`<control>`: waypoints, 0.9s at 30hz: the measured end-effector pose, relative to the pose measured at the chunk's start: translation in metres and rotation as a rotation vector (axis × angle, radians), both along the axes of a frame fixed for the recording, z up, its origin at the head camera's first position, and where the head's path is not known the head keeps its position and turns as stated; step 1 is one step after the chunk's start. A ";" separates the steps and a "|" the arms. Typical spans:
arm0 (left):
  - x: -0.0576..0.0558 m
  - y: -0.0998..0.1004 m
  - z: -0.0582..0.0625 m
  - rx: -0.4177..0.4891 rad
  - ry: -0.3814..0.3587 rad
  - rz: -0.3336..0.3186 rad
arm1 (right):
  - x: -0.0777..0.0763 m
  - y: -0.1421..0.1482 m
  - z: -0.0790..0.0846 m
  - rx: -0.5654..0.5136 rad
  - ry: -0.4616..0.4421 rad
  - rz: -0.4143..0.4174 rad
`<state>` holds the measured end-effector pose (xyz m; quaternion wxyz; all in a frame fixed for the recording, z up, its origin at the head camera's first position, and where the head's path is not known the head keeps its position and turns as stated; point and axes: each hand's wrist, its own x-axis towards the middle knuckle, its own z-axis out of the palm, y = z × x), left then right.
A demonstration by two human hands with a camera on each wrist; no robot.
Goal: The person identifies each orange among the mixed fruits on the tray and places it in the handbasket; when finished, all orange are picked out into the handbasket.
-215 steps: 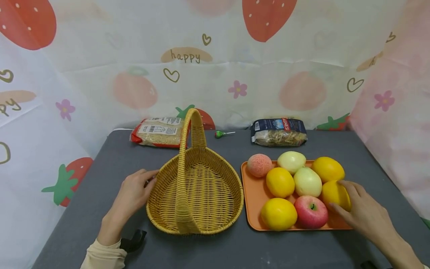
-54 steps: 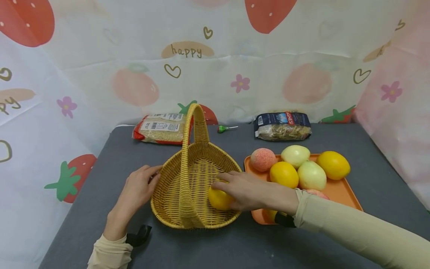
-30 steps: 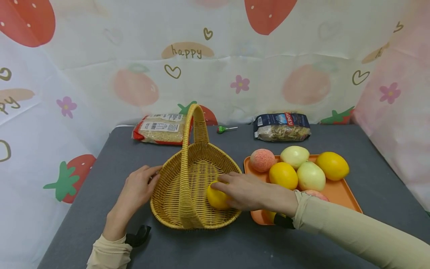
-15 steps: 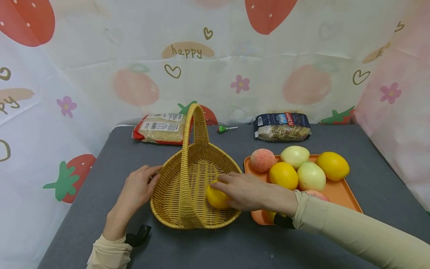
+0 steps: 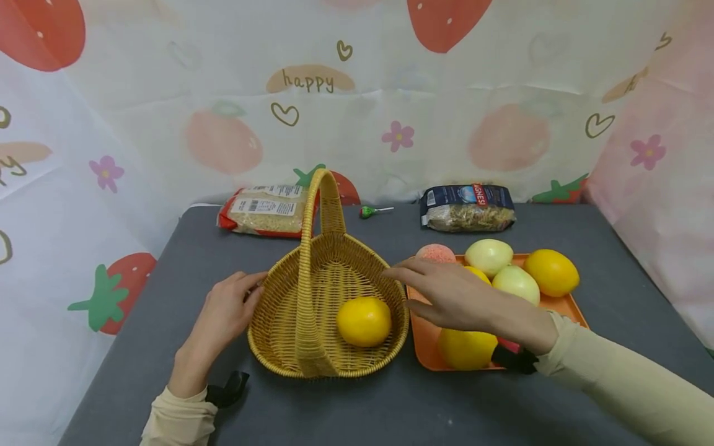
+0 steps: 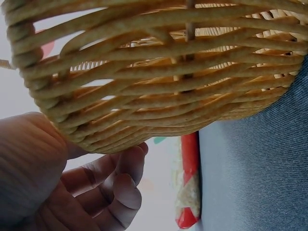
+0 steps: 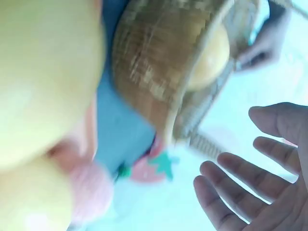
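A tan wicker basket [image 5: 273, 356] with a tall arched handle stands on the dark grey table. My left hand [image 5: 223, 313] holds its left rim between thumb and fingers, as the left wrist view shows from below. Inside the basket, right of the handle, lies a smooth yellow fruit [image 5: 364, 322]. Past the basket's right rim hovers my right hand [image 5: 449, 297], fingers spread and holding nothing; it covers part of the orange tray [image 5: 426, 353]. In the right wrist view the fruit shows over the rim, well away from my fingers [image 7: 240, 171].
On the tray lie a pink rough-skinned fruit [image 5: 436, 253], pale green fruits [image 5: 489, 257], several yellow fruits [image 5: 552, 272] and a mostly hidden red apple [image 5: 507, 344]. Behind stand a rice bag [image 5: 264, 210], a lollipop [image 5: 368, 212] and a pasta bag [image 5: 468, 209].
A yellow fruit went from the tray's right side into the basket in my right hand. The right hand has since let go and drawn back rightward over the tray. The left hand stays at the rim.
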<state>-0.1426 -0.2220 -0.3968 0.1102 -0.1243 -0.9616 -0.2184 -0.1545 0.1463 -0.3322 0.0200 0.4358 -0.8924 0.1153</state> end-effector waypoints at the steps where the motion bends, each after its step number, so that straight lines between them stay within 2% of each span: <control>1: 0.000 0.000 0.000 -0.003 0.000 -0.001 | -0.001 0.009 0.002 -0.015 0.017 -0.024; 8: -0.001 -0.001 0.000 0.000 -0.004 0.001 | -0.011 0.076 0.014 -0.143 0.131 -0.256; 13: -0.002 -0.001 -0.001 -0.008 -0.005 0.005 | -0.022 0.125 0.010 -0.207 0.160 -0.399; 20: -0.002 -0.001 -0.002 -0.022 -0.020 0.008 | -0.032 0.181 -0.005 -0.250 0.066 -0.630; 27: -0.003 0.000 -0.002 -0.019 -0.014 0.013 | -0.034 0.210 -0.029 -0.159 0.001 -0.692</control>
